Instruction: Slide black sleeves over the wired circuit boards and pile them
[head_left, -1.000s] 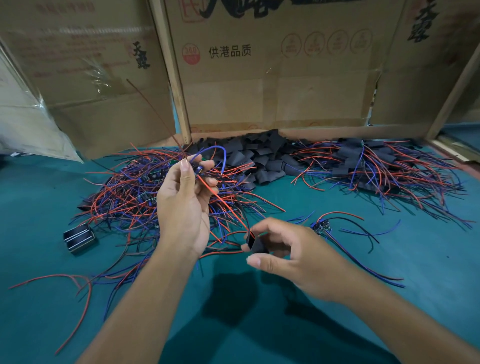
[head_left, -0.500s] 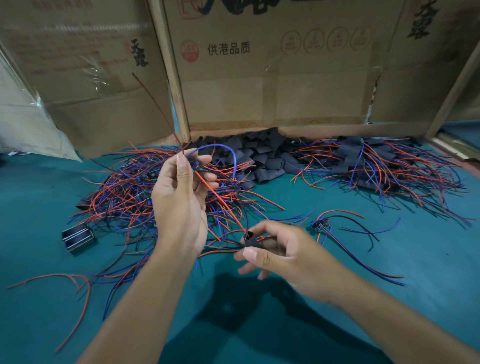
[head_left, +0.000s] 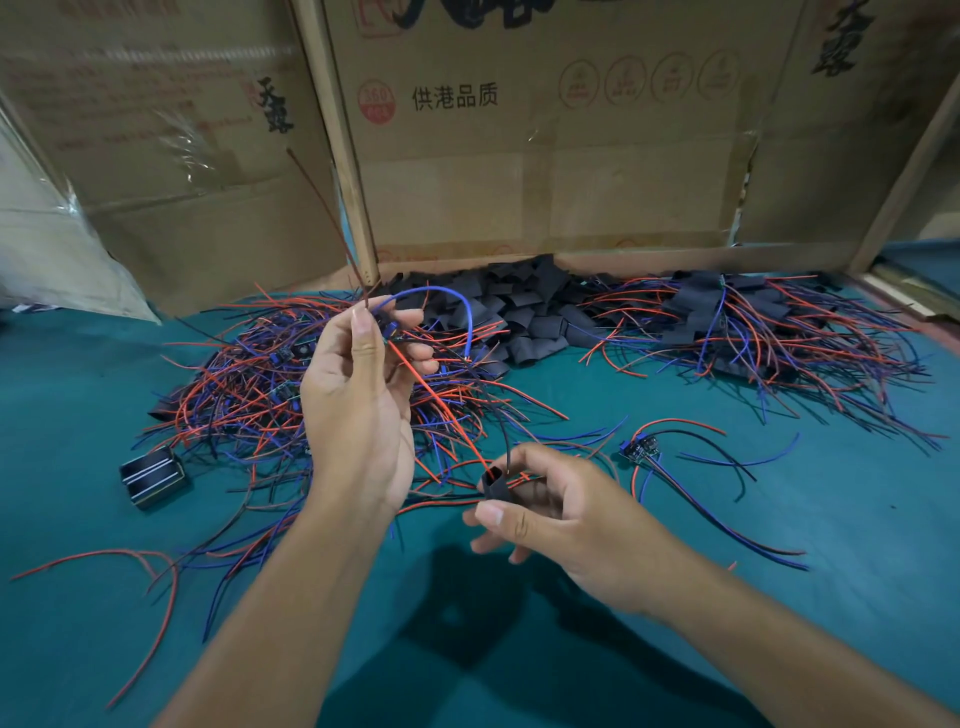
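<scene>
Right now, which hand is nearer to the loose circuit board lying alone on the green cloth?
Right. The right hand holds a black sleeve just beside the loose circuit board; the left hand is raised farther away.

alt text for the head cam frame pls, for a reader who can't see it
Over a green table, the left hand holds up a wired board while the right hand pinches a black sleeve with the board's red and black wires entering its top. Behind lie a tangle of unsleeved boards, loose sleeves and a sleeved pile, against cardboard boxes.
</scene>
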